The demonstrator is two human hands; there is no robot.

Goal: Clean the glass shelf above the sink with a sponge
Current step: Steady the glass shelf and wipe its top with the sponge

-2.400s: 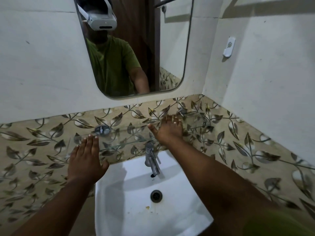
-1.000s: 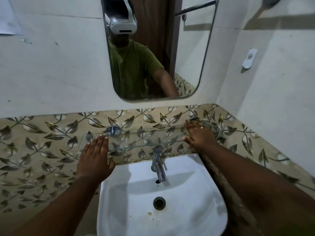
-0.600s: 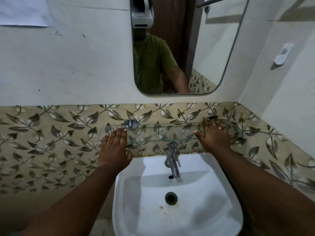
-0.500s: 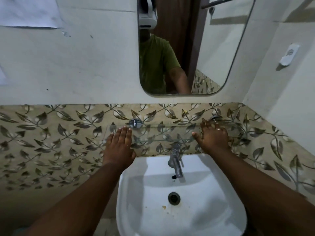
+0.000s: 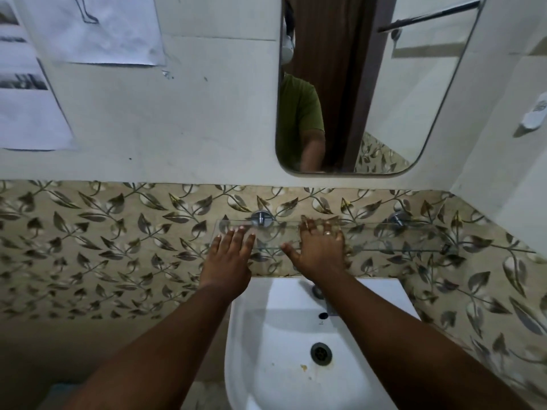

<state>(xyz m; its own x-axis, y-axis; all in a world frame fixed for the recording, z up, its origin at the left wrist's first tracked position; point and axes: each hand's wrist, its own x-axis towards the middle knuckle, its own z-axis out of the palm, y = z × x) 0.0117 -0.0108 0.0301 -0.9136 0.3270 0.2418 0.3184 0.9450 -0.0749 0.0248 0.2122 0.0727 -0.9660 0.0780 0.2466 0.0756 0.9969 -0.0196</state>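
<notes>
While both arms reach forward over the basin, the left hand (image 5: pixel 228 258) lies flat and open, palm down, fingers straight and close together, with its fingertips resting on the left end of the glass shelf (image 5: pixel 390 236); it holds nothing. Just to its right, the right hand (image 5: pixel 321 251) is also spread palm down on the shelf, thumb stretched out to the left and a ring (image 5: pixel 327 232) on one finger. Whether a sponge sits beneath that palm cannot be told, since the hand covers whatever is under it.

That clear shelf runs left to right along the far wall, fixed to the leaf-patterned tile band (image 5: pixel 103 232) by a chrome bracket (image 5: pixel 261 218) between the two hands and a second bracket (image 5: pixel 396 218) further right. The right half of the shelf is bare.

Nearer than the shelf, below the forearms, sits the white washbasin (image 5: pixel 281 365), with its drain (image 5: pixel 321 353) near the middle and a small brownish mark beside it. The tap (image 5: pixel 318 291) is mostly hidden by the right forearm.

Above the tile band, a rounded mirror (image 5: pixel 384 99) hangs on the pale wall and reflects a green sleeve and an arm. Paper sheets (image 5: pixel 103 28) are stuck to the wall at far left, and a small white wall fitting (image 5: pixel 535 116) sits on the right-hand wall.
</notes>
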